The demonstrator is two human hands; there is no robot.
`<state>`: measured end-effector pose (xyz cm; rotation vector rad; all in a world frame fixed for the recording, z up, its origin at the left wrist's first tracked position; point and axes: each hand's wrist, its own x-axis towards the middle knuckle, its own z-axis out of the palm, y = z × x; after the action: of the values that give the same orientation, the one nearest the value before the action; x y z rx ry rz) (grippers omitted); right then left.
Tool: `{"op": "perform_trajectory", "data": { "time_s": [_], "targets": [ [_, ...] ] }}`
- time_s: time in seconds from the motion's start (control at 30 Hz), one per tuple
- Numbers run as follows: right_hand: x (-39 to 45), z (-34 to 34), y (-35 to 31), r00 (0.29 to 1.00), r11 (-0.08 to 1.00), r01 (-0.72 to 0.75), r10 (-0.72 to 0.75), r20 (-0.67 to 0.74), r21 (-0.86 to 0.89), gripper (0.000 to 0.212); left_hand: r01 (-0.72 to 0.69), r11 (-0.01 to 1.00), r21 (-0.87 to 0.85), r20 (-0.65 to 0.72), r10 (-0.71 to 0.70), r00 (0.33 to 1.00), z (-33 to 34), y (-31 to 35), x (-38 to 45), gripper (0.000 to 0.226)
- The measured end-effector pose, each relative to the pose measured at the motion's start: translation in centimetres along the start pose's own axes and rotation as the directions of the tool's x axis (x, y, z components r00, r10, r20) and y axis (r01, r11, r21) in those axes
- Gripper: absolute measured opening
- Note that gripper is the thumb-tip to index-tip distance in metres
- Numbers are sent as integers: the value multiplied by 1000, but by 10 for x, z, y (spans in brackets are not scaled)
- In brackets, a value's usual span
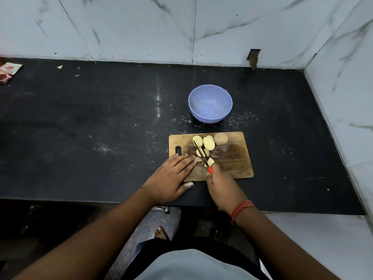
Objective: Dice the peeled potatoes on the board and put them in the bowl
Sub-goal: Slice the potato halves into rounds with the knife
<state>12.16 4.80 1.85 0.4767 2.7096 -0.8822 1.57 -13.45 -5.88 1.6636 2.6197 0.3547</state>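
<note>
White marble-veined tiles back a black bench point(101, 122) that runs into the corner on the right. Near the bench's front edge lies a wooden cutting board point(232, 158) with a handle slot at its left end. On the board sit several pale potato slices point(209, 142), cut faces up, and behind them to the right a whole potato point(221, 138) that looks brownish rather than clearly peeled. The left hand point(171, 178) lies flat, fingers straight, on the board's left part, its fingertips just touching a small potato piece point(198, 159). The right hand point(220, 184) is curled round the red handle of a knife point(201, 154), whose dark blade runs up and left across the slices nearest the person. A red thread band circles the right wrist. Beyond the board, a little apart, stands a blue plastic bowl point(210, 104) with nothing plainly visible inside. At the far left edge of the bench lies a red-and-white packet point(9, 72).
</note>
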Motion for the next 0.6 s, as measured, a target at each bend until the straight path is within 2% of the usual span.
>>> {"op": "perform_trajectory", "data": {
  "time_s": [0.1,0.4,0.53,0.6],
  "targets": [
    [-4,3,-6,998,998,-42,44,36,-54,14,-2,1000,-10,-9,2,1000,2,0,0,68],
    [-1,3,-21,963,977,-207,214,165,-61,21,12,1000,2,-12,-12,1000,5,1,0,66],
    [1,3,-31,901,937,-345,347,260,-57,36,6,1000,8,-26,-6,1000,5,1,0,64],
    [3,1,-35,899,938,-327,347,267,-116,51,10,1000,8,-23,-10,1000,5,1,0,63]
  ]
}}
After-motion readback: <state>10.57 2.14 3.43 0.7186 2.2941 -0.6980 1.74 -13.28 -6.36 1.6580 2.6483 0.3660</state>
